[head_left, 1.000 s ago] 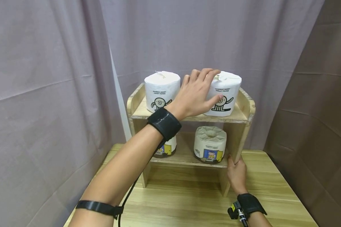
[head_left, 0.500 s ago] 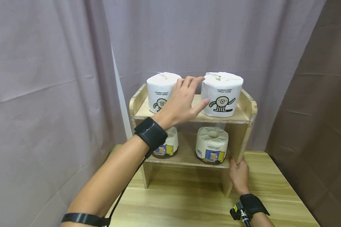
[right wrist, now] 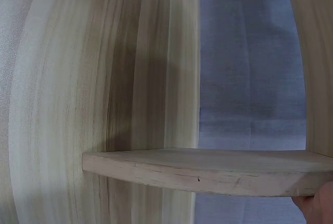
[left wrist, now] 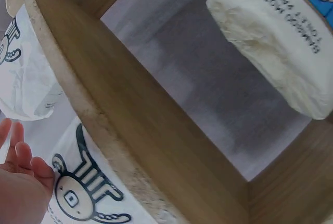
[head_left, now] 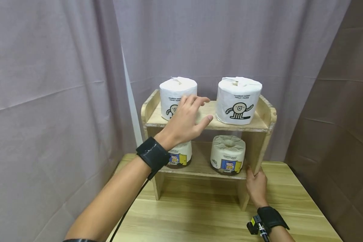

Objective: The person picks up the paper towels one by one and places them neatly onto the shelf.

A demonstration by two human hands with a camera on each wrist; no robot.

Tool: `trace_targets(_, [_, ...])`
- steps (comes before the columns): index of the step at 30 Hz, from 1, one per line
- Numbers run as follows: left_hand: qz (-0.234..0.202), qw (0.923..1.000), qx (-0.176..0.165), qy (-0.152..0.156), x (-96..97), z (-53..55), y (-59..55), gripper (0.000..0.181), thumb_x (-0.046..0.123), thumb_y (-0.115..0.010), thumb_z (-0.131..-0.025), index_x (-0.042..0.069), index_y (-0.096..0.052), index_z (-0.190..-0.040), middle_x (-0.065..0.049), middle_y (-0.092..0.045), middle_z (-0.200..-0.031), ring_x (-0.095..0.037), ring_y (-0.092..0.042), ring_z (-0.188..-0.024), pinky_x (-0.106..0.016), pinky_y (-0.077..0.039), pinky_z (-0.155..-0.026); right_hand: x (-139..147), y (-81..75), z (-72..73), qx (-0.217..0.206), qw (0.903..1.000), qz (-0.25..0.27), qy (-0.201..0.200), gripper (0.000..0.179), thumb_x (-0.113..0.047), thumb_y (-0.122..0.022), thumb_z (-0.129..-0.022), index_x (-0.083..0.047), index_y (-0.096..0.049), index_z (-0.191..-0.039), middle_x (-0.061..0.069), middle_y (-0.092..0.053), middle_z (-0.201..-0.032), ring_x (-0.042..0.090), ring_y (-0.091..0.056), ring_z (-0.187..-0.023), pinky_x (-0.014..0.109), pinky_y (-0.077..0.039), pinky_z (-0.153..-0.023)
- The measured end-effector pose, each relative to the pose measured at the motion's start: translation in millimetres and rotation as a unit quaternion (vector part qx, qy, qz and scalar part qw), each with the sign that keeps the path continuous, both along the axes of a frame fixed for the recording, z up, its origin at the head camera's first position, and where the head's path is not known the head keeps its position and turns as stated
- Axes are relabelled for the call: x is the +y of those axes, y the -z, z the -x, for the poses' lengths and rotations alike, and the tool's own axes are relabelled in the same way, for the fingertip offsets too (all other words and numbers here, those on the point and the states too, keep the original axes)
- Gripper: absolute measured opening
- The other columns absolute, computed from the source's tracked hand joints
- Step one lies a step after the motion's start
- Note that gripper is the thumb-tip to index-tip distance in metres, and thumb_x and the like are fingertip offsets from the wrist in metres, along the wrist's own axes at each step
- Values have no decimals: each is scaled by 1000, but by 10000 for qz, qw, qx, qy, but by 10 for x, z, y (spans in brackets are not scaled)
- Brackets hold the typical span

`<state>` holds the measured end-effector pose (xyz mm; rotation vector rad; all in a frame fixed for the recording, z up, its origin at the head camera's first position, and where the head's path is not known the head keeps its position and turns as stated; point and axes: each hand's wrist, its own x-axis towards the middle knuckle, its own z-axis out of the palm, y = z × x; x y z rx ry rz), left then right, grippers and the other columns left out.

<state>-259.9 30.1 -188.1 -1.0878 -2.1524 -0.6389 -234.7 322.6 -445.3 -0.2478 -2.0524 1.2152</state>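
Observation:
A small two-tier wooden shelf (head_left: 257,148) stands on the table. Its upper board bears two white-wrapped toilet rolls, the left roll (head_left: 179,85) and the right roll (head_left: 239,101). On the lower board sit two cream rolls with a coloured cartoon, one cream roll (head_left: 229,154) at right and another cream roll (head_left: 183,154) partly hidden behind my left wrist. My left hand (head_left: 184,119), fingers loosely bent and holding nothing, hovers before the upper board, overlapping the left white roll. Low on the shelf's right side panel, my right hand (head_left: 257,186) grips its edge; the right wrist view shows fingertips (right wrist: 315,206) there.
Grey curtains (head_left: 230,40) hang behind the shelf and along the left, with a darker brown cloth (head_left: 329,134) on the right. The wooden tabletop (head_left: 193,218) extends in front. A cable (head_left: 127,211) runs along my left forearm.
My left hand has drawn away from the right white roll, moving left and down. My right hand keeps its grip on the side panel. The view has shifted slightly.

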Motion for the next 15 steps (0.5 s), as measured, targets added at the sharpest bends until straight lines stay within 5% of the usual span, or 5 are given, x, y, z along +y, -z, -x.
trace_targets(4, [-88,10000,28,-18,-90,-9,128,47,35,-61,-103,11,-58,-143,-8,-62,-126,-26,-49,-119,-41,-39,-103,-4,31,-11,-66,9999,80,-42,34,-17,-54,-108,12,-62,-125,37,-68,-118,44,-65,-107,32,-43,-84])
trace_targets(11, [-512,9981,320,108,-263,2,386,34,33,-65,-101,11,-68,-126,-3,-66,-110,-22,-56,-105,-39,-43,-97,4,27,19,-54,10000,26,-51,33,-19,-55,-108,10,-62,-122,36,-69,-115,41,-65,-104,23,-40,-78])
trace_targets(15, [-770,9965,296,158,-373,1,510,27,31,-65,-100,11,-70,-118,-2,-66,-102,-20,-59,-101,-37,-48,-91,7,22,36,16,10000,68,-41,31,-16,-55,-107,11,-62,-121,37,-68,-117,44,-64,-107,34,-42,-84])
